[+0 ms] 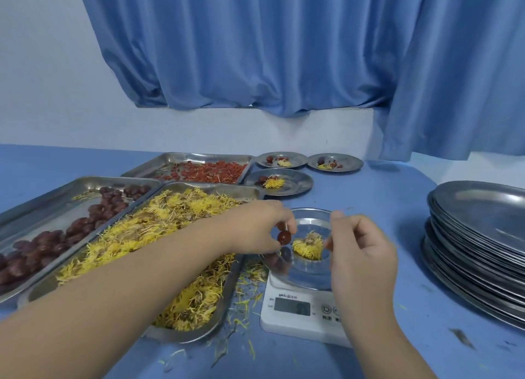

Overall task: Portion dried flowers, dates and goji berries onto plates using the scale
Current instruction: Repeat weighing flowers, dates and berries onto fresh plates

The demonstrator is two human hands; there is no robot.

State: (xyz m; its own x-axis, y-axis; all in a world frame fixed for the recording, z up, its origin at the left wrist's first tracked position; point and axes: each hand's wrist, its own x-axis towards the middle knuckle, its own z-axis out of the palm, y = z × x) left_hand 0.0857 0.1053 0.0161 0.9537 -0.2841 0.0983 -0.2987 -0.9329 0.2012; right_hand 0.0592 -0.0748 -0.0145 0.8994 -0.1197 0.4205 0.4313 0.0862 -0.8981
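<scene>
Left fingers [288, 221] pinch a date [283, 237] over the plate [301, 272] holding one dried flower [308, 246]; right fingers [355, 231] curled, contents unclear.

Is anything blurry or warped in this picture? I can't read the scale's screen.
Head view: the right hand is motion-blurred at its fingertips; the left hand and its date look sharper; the scale display is too soft to read, and the wide lens bows the table at the frame's edges.

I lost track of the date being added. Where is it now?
In the head view, the date is pinched in the left hand, over the left edge of the plate on the scale, beside the dried flower.
</scene>
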